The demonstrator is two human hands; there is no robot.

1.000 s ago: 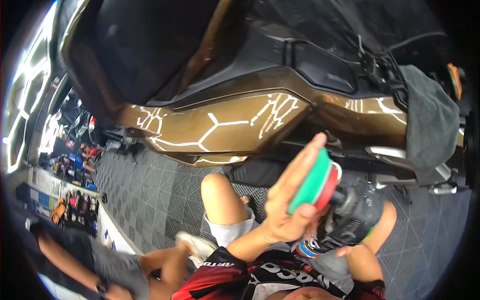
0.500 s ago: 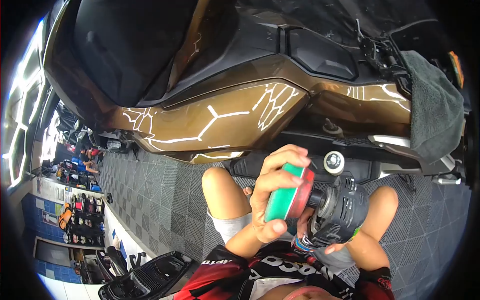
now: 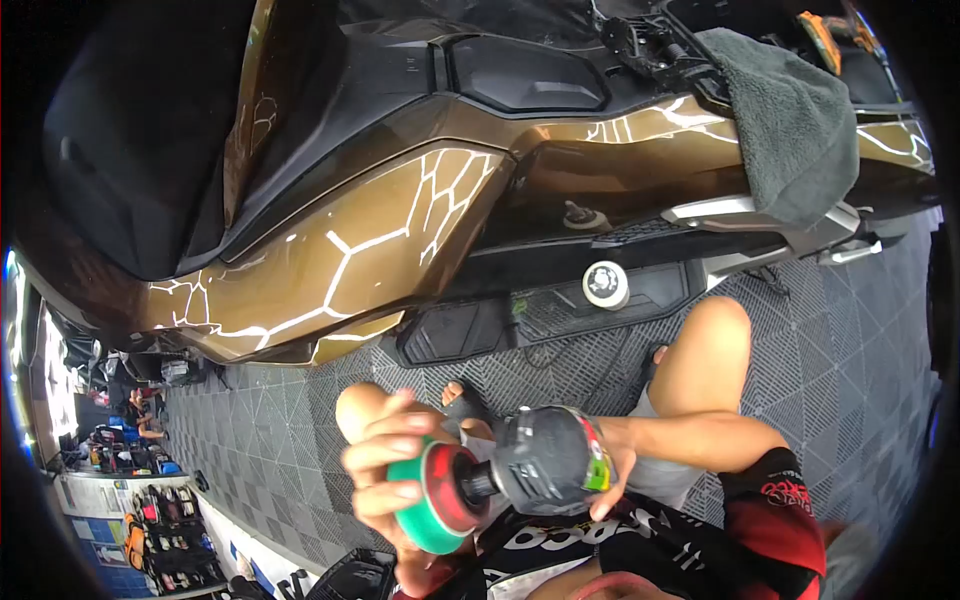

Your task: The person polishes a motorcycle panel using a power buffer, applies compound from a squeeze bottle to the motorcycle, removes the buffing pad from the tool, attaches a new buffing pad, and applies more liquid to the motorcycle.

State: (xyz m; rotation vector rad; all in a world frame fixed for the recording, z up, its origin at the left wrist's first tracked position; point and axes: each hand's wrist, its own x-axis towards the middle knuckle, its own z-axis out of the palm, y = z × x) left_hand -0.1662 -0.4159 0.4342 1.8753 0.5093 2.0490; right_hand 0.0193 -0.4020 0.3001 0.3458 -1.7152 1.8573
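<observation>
Far L, bkgd: dark multi-tier rack w/ small items (image 3: 170, 535). Next, upper L to ctr: glossy bronze-brown motorcycle side panel (image 3: 310, 265), w/ honeycomb-shaped light reflections. Below it, L hand (image 3: 385, 480): fingers apart but curled over the edge of the round green foam pad w/ red backing (image 3: 425, 505), holding it. Pad sits on L end of the black plastic handheld polisher (image 3: 545, 462), which is held approx. horiz. in front of the black printed shirt, btwn the knees. Above polisher, well apart: white-topped round container (image 3: 605, 285), by the long black plastic floorboard (image 3: 540, 315). R hand (image 3: 618, 460): closed around R end of polisher. Upper R: dark grey plush towel (image 3: 795, 135), draped over bike. Near it, far upper R: orange/black tool (image 3: 820, 42), partly visible.
</observation>
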